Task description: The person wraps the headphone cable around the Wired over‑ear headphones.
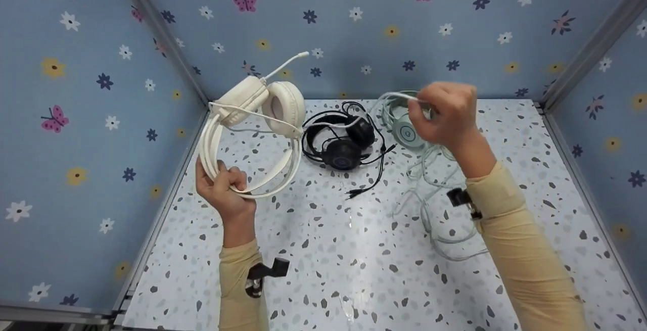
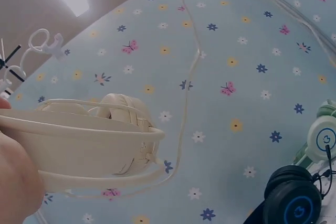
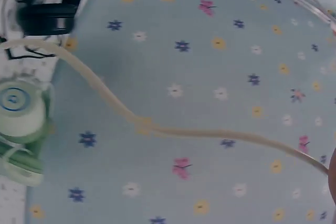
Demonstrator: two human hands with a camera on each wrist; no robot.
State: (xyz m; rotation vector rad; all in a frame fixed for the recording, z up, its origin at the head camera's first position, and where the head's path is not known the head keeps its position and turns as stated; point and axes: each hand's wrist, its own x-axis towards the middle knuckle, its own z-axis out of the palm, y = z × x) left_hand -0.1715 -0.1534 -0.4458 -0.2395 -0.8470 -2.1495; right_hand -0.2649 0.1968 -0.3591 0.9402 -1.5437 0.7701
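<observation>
My left hand point(image 1: 225, 192) grips a white headset point(image 1: 286, 106) by its headband, raised over the table's left side. Its ear cups point up and away, and a thin microphone boom point(image 1: 284, 66) sticks out toward the back wall. Cable loops run along the headband and across the cups. Up on the right, my right hand point(image 1: 450, 113) pinches the white cable point(image 1: 349, 125), which hangs in a curve between the two hands. In the left wrist view, the headset point(image 2: 89, 142) appears side-on with the cable point(image 2: 185, 103) rising from it. The right wrist view shows the cable point(image 3: 210, 132) stretching across.
A black headset point(image 1: 341, 156) with its cable lies at the back middle of the speckled table point(image 1: 313, 280). Beside it sits a pale green headset point(image 1: 408, 133), partly behind my right hand, its cord point(image 1: 427, 215) tangled toward the front. Flower-patterned panels point(image 1: 354, 33) enclose the table.
</observation>
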